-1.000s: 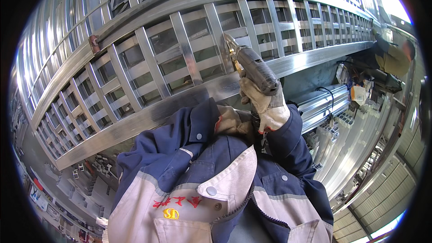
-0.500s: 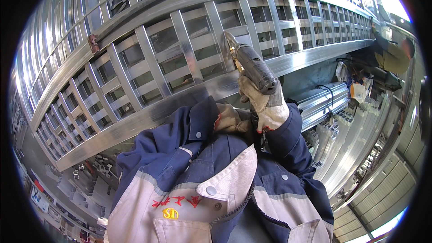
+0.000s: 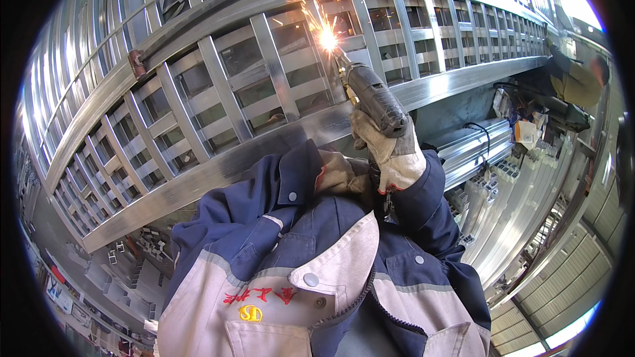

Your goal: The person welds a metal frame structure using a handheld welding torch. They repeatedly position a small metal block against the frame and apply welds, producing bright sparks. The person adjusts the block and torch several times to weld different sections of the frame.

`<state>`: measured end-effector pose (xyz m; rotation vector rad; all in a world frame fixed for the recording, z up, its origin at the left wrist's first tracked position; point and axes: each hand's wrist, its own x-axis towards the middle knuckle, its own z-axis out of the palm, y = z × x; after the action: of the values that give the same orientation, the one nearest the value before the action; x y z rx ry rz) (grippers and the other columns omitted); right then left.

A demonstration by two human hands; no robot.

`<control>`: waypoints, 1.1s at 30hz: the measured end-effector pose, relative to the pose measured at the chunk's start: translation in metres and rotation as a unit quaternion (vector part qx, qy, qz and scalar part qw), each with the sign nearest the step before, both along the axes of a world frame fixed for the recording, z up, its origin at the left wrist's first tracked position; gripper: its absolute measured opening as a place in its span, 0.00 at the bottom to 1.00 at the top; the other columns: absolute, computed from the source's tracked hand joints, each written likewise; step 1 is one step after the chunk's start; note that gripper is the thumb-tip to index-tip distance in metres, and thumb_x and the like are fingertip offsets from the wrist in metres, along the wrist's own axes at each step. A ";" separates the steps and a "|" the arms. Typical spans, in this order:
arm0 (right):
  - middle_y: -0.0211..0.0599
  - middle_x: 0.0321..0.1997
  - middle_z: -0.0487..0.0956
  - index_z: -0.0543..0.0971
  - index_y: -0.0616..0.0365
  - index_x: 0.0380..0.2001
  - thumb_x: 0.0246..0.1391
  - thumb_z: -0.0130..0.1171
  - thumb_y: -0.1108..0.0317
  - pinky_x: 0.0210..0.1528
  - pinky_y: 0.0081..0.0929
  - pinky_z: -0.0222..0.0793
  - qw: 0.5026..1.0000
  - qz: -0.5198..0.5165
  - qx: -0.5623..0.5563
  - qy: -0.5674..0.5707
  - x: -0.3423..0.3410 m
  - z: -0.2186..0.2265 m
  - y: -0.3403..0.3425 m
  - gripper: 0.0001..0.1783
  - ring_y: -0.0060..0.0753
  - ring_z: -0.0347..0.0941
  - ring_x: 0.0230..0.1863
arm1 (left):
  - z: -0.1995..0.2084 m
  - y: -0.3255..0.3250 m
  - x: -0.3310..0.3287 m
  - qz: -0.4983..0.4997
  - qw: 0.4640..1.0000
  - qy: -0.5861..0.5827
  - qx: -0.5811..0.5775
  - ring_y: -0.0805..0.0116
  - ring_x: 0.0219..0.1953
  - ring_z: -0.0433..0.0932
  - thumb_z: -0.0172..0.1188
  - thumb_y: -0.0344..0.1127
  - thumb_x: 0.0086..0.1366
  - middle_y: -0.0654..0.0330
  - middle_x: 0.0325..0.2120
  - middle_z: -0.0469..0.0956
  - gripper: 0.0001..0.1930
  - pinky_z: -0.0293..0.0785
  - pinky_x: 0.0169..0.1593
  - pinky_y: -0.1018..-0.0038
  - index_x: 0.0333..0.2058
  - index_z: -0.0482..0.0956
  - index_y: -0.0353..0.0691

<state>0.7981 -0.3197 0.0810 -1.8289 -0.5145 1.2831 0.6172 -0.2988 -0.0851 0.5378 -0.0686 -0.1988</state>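
My right hand (image 3: 399, 158), in a pale work glove, is closed round a dark grey welding gun (image 3: 376, 99) with a brass-coloured part on its side. The gun tilts up and to the left, and its tip meets an upright bar of the shiny metal grille frame (image 3: 430, 94). A bright spark burst (image 3: 327, 38) glows at that tip and sprays upward. Close beside my right wrist is my gloved left hand (image 3: 340, 175), coming out of the blue sleeve near my chest; its fingers are mostly hidden.
Behind the frame stand more metal bars (image 3: 86, 46). A brownish clamp-like piece (image 3: 137, 64) sits on the upper rail at left. Metal profiles (image 3: 473, 152) lie stacked at right, beside a rack of long pale profiles (image 3: 522, 218). Another person (image 3: 582, 86) is at the far right.
Sparks and a bright glow have appeared at the welding gun's tip, where there were none before. Both hands and the frame have stayed almost in place.
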 end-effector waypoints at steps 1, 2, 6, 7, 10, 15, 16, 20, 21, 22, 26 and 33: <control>0.24 0.42 0.83 0.81 0.60 0.64 0.70 0.75 0.72 0.39 0.24 0.78 1.000 -0.002 0.008 0.003 0.000 -0.001 0.000 0.23 0.18 0.79 0.37 | 0.001 0.000 0.000 0.000 1.000 -0.001 0.000 0.73 0.44 0.85 0.62 0.27 0.78 0.55 0.46 0.87 0.08 0.79 0.47 0.72 0.49 0.87 0.33; 0.25 0.42 0.83 0.81 0.60 0.64 0.70 0.75 0.72 0.39 0.24 0.78 1.000 -0.004 0.006 0.001 -0.001 -0.002 -0.001 0.23 0.18 0.79 0.37 | 0.001 0.000 0.000 0.000 1.000 -0.002 0.000 0.73 0.44 0.84 0.62 0.27 0.78 0.55 0.46 0.87 0.08 0.79 0.48 0.72 0.49 0.87 0.33; 0.25 0.42 0.83 0.81 0.60 0.63 0.70 0.75 0.72 0.39 0.24 0.79 1.000 -0.010 0.014 -0.002 -0.002 -0.005 -0.003 0.23 0.18 0.80 0.37 | 0.004 0.005 -0.001 0.002 1.000 -0.004 -0.001 0.72 0.45 0.84 0.62 0.28 0.78 0.56 0.46 0.87 0.08 0.79 0.48 0.72 0.49 0.86 0.32; 0.25 0.42 0.83 0.81 0.60 0.63 0.69 0.75 0.72 0.39 0.24 0.79 1.000 -0.015 0.012 -0.001 -0.002 -0.006 -0.003 0.22 0.18 0.80 0.37 | 0.004 0.007 -0.001 0.002 1.000 -0.003 -0.007 0.72 0.45 0.84 0.62 0.28 0.78 0.56 0.46 0.87 0.08 0.79 0.49 0.72 0.49 0.86 0.32; 0.25 0.42 0.83 0.81 0.60 0.63 0.69 0.75 0.72 0.40 0.23 0.79 1.000 -0.002 -0.003 -0.018 -0.001 -0.005 -0.005 0.22 0.18 0.80 0.39 | 0.010 0.011 0.000 0.001 1.000 -0.005 -0.007 0.72 0.45 0.84 0.61 0.28 0.78 0.56 0.46 0.87 0.08 0.79 0.49 0.72 0.49 0.86 0.32; 0.26 0.45 0.83 0.81 0.60 0.64 0.70 0.75 0.68 0.43 0.25 0.81 0.999 0.013 -0.002 -0.031 0.000 -0.005 -0.007 0.24 0.19 0.80 0.41 | 0.025 0.012 0.004 -0.004 1.000 0.004 -0.001 0.72 0.46 0.84 0.61 0.28 0.78 0.56 0.46 0.86 0.08 0.78 0.50 0.73 0.49 0.86 0.32; 0.27 0.45 0.83 0.81 0.60 0.64 0.70 0.75 0.68 0.44 0.26 0.81 0.999 0.016 -0.002 -0.040 0.000 -0.006 -0.008 0.24 0.19 0.80 0.42 | 0.027 0.009 0.003 -0.026 0.999 0.032 -0.022 0.72 0.47 0.84 0.61 0.28 0.78 0.56 0.46 0.86 0.08 0.78 0.50 0.73 0.49 0.86 0.32; 0.29 0.41 0.86 0.83 0.62 0.63 0.73 0.76 0.66 0.38 0.26 0.79 0.999 0.008 0.017 -0.030 -0.001 -0.008 -0.011 0.22 0.21 0.81 0.35 | 0.018 0.002 0.003 -0.023 1.000 0.012 0.004 0.72 0.47 0.84 0.60 0.28 0.78 0.56 0.46 0.86 0.08 0.78 0.51 0.73 0.50 0.85 0.32; 0.29 0.41 0.86 0.83 0.62 0.63 0.73 0.76 0.66 0.38 0.26 0.79 0.999 0.007 0.022 -0.033 -0.002 -0.008 -0.011 0.21 0.21 0.81 0.35 | 0.013 -0.002 0.004 -0.031 0.999 0.012 0.004 0.72 0.48 0.84 0.60 0.28 0.79 0.56 0.46 0.86 0.08 0.78 0.51 0.73 0.50 0.85 0.32; 0.29 0.41 0.86 0.83 0.62 0.63 0.73 0.76 0.66 0.38 0.26 0.79 0.999 0.010 0.030 -0.041 -0.002 -0.008 -0.012 0.21 0.21 0.81 0.35 | 0.006 -0.004 0.005 -0.060 0.998 -0.016 -0.013 0.76 0.54 0.83 0.57 0.27 0.84 0.58 0.55 0.87 0.17 0.79 0.58 0.75 0.65 0.85 0.30; 0.29 0.41 0.86 0.84 0.62 0.62 0.73 0.76 0.66 0.38 0.26 0.79 0.999 0.007 0.019 -0.046 -0.003 -0.008 -0.015 0.20 0.21 0.81 0.35 | -0.010 -0.021 0.010 -0.032 0.999 -0.030 -0.032 0.70 0.50 0.86 0.60 0.29 0.81 0.56 0.51 0.88 0.17 0.82 0.56 0.72 0.62 0.86 0.29; 0.28 0.38 0.86 0.85 0.61 0.58 0.72 0.77 0.65 0.37 0.25 0.79 0.998 0.011 0.017 -0.054 -0.003 -0.011 -0.020 0.18 0.21 0.81 0.35 | -0.003 -0.020 0.010 -0.027 0.999 -0.019 -0.018 0.68 0.52 0.86 0.62 0.31 0.80 0.55 0.52 0.88 0.18 0.82 0.58 0.71 0.63 0.85 0.30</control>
<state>0.7953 -0.3395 0.0704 -1.8751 -0.6141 1.1880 0.6271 -0.3184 -0.0879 0.5033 -0.1232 -0.2391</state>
